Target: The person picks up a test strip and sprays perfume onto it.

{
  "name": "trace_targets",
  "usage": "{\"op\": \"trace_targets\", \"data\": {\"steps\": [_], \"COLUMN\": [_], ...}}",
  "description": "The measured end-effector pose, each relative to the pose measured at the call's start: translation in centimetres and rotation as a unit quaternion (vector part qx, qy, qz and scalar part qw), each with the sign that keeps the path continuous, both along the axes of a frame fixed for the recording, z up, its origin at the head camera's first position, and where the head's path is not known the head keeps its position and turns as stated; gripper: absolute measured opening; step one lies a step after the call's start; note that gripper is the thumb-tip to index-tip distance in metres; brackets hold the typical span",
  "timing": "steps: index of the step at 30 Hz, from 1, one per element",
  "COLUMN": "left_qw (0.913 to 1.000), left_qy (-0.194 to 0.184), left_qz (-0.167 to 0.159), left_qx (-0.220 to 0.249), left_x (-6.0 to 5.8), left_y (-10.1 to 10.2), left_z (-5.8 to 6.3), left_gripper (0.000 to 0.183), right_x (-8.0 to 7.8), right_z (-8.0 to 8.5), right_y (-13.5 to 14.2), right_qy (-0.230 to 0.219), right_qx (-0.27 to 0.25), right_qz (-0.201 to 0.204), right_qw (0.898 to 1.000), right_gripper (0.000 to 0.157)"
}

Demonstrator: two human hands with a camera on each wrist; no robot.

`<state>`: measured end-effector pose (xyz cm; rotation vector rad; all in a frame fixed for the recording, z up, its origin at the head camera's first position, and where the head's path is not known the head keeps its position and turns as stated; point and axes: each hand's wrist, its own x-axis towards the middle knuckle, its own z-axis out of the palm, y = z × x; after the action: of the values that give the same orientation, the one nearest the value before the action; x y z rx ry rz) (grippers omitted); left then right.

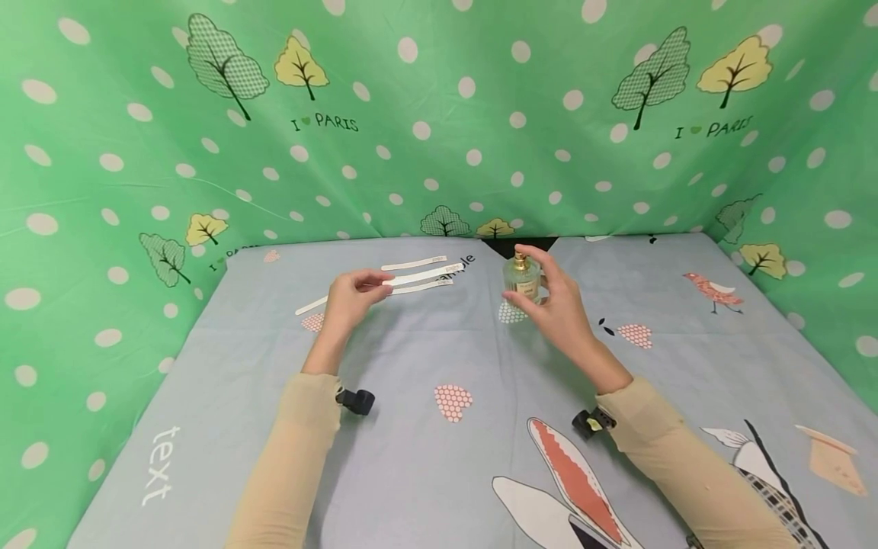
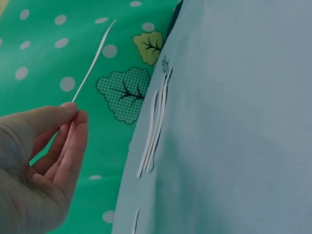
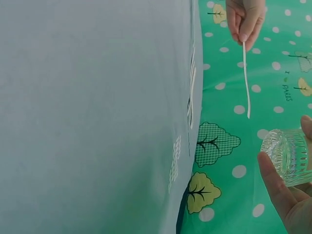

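Note:
My left hand [image 1: 351, 299] pinches one end of a thin white paper strip [image 1: 432, 273] between thumb and fingertips. In the left wrist view the strip [image 2: 91, 67] rises clear of the cloth, slightly bent. Opposite it, my right hand [image 1: 561, 305] grips a clear glass perfume bottle [image 1: 524, 285] with a gold sprayer and a pale label. The index finger rests on top of the sprayer, and the thumb is at the bottle's lower side. The strip's free end points toward the bottle, with a gap between them. The right wrist view shows the bottle's ribbed glass base [image 3: 279, 155].
More white paper strips [image 2: 151, 129] lie on the grey printed tablecloth [image 1: 411, 473] beneath the left hand. Another strip [image 1: 309, 306] lies to their left. A green dotted curtain [image 1: 439, 114] stands behind the table and along its sides.

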<state>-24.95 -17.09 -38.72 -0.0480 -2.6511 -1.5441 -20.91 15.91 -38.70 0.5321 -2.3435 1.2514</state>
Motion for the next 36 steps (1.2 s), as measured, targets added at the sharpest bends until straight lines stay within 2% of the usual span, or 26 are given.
{"op": "trace_targets", "data": {"steps": [10, 36], "left_qw": [0.9996, 0.9988], "left_qy": [0.027, 0.044], "left_qz": [0.008, 0.004], "left_qx": [-0.001, 0.02], "left_x": [0.2, 0.5], "left_y": [0.6, 1.3], "left_z": [0.9, 2.2], "left_gripper": [0.023, 0.021], "right_x": [-0.1, -0.1], "right_z": [0.2, 0.0], "right_y": [0.0, -0.2], "right_qy": [0.005, 0.01], "right_qx": [-0.006, 0.0], "right_qz": [0.005, -0.004], "right_qw": [1.0, 1.0], "right_gripper": [0.073, 0.071]}}
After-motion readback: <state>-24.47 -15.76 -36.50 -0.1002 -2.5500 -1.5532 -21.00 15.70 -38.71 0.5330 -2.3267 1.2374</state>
